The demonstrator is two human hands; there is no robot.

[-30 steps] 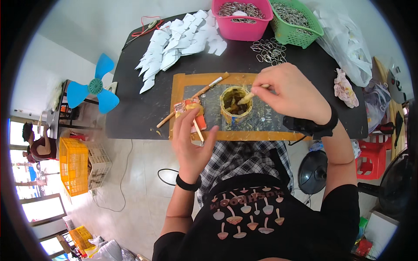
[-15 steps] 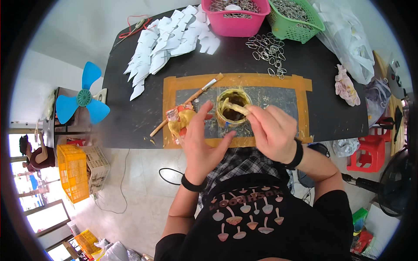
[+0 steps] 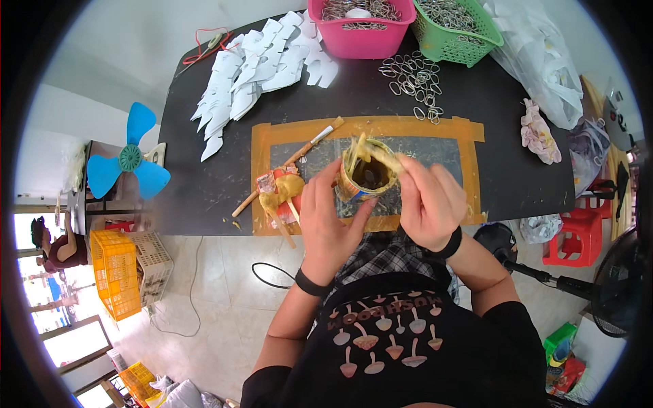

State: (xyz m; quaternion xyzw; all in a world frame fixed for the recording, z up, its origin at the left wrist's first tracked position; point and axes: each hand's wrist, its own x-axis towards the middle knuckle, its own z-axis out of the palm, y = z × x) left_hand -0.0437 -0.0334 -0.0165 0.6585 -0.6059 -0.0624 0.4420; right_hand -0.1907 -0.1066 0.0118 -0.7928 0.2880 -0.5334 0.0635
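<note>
In the head view, the left hand [image 3: 326, 221], spread beside the tin [image 3: 354, 192] half a second ago, now clasps it mid-frame, apparently steadying it; the right hand [image 3: 432, 204] pinches a paste-coated stick [image 3: 383, 158] across the rim. Counted: one tin, one loose paintbrush [image 3: 316, 141], two baskets [image 3: 360, 41].

Round yellow-smeared can [image 3: 348, 190]: rough, crusted rim; dark liquid contents [image 3: 371, 176] wet-glossy. Yellow-coated stick [image 3: 383, 157]: lumpy. Slim brush [image 3: 309, 145]: smooth brown wooden handle, metal-looking ferrule. Loose silver oval rings [image 3: 411, 85]: shiny metal. Pink basket [image 3: 360, 42], green perforated basket [image 3: 452, 49]: smooth plastic. White notched sheets [image 3: 246, 81]: matt, paper-like. Translucent white bag [image 3: 541, 68]: thin crinkled plastic. Black tabletop [image 3: 520, 194]: smooth, low sheen.
</note>
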